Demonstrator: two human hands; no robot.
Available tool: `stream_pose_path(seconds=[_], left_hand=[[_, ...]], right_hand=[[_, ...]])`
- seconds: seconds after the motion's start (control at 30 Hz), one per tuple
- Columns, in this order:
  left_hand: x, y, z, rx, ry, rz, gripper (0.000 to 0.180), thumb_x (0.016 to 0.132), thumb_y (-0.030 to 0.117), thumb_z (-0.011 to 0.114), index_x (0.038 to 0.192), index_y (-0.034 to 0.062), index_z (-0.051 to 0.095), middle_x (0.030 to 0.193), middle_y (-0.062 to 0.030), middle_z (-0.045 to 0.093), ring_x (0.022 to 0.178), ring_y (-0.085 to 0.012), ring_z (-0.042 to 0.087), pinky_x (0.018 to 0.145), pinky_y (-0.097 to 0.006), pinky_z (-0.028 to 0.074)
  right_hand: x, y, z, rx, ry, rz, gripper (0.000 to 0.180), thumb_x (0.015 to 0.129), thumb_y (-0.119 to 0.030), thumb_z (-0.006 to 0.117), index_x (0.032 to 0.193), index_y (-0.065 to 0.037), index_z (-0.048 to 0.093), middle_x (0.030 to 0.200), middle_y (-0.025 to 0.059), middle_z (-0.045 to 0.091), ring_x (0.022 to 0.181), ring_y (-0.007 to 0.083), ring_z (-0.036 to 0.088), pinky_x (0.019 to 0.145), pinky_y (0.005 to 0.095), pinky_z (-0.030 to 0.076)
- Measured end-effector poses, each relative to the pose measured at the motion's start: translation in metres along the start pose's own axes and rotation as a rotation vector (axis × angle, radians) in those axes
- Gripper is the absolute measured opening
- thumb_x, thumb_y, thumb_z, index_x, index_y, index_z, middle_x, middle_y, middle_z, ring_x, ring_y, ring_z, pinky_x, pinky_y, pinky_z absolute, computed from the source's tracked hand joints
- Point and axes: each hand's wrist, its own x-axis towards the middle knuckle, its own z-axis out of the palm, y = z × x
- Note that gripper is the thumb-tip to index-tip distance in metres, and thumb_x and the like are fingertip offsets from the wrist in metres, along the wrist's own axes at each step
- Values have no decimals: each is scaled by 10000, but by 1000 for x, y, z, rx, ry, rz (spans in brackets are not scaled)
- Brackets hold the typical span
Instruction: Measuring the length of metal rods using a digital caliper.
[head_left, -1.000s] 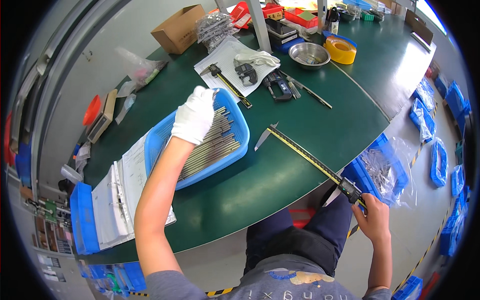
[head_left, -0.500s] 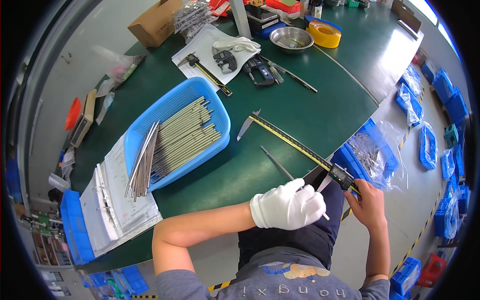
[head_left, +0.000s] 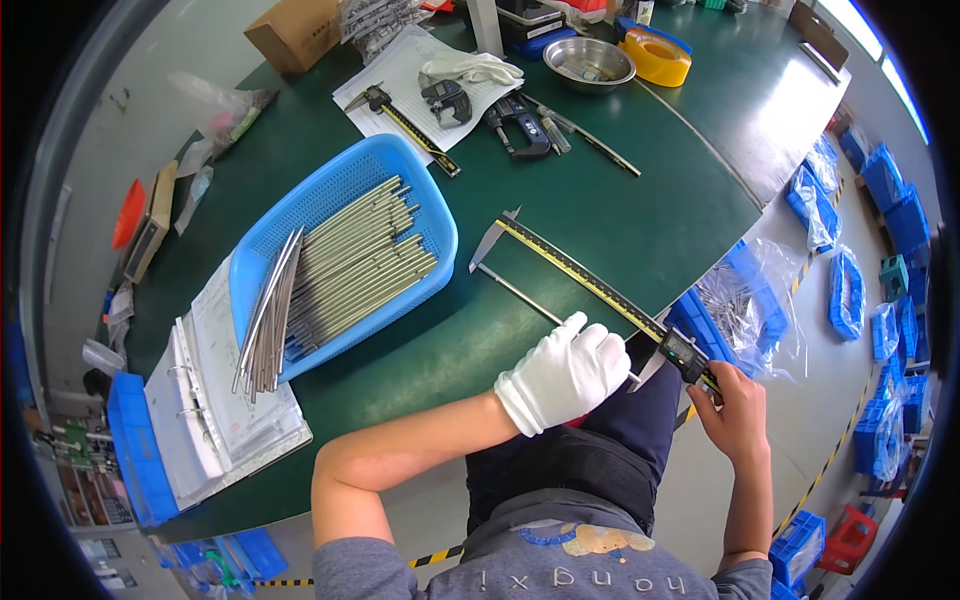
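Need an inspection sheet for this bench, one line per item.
Surface: green table, crowded.
Job's things: long digital caliper lying diagonally; thin metal rod beside it; blue basket of metal rods.
Clutter: ring binder, smaller calipers, steel bowl, yellow tape roll, cardboard box.
Grippers: gloved left hand at the rod's near end; bare right hand on the caliper's slider.
Cables: nothing seen.
Surroundings: blue bins, bagged parts on floor.
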Motion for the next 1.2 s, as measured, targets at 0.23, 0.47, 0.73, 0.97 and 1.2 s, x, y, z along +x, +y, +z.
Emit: stream_pose_path(seconds=[0.23, 0.47, 0.73, 0.97, 1.2], left_hand=[[3, -2, -3, -75, -46, -32, 68, 724, 139, 546, 706, 83, 512, 720, -62, 453, 731, -226, 512, 756, -376, 454], [4, -3, -3, -134, -39, -51, 65, 720, 114, 539, 718, 64, 498, 714, -80, 480, 738, -255, 542, 781, -406, 470], [2, -1, -3, -147, -41, -60, 60, 721, 114, 538, 722, 63, 505, 722, -83, 490, 747, -256, 546, 792, -407, 470], [1, -7, -13, -220, -6, -74, 110, 717, 90, 606, 822, 58, 599, 792, -102, 562, 747, -285, 582, 754, -410, 507], [2, -13, -14, -262, -114, -115, 200, 656, 5, 615, 841, 79, 631, 839, -92, 576, 778, -299, 596, 691, -378, 531]], right_hand=[[0, -1, -1, 6, 7, 14, 270, 741, -176, 715, 906, -20, 568, 718, 103, 580, 531, 236, 570, 506, 337, 438], [-3, 0, 2, 22, 7, 16, 272, 748, -175, 711, 920, -23, 565, 734, 103, 586, 543, 237, 577, 513, 337, 444], [-6, -2, 0, 12, -1, 17, 268, 753, -174, 707, 923, -26, 563, 736, 105, 586, 547, 240, 580, 515, 336, 444], [-4, -4, -1, 2, 5, 5, 288, 766, -221, 703, 939, -37, 565, 741, 102, 595, 565, 269, 588, 504, 358, 440], [-6, 3, 1, -8, 28, -4, 299, 779, -264, 696, 945, -53, 564, 767, 95, 603, 631, 296, 597, 513, 374, 439]])
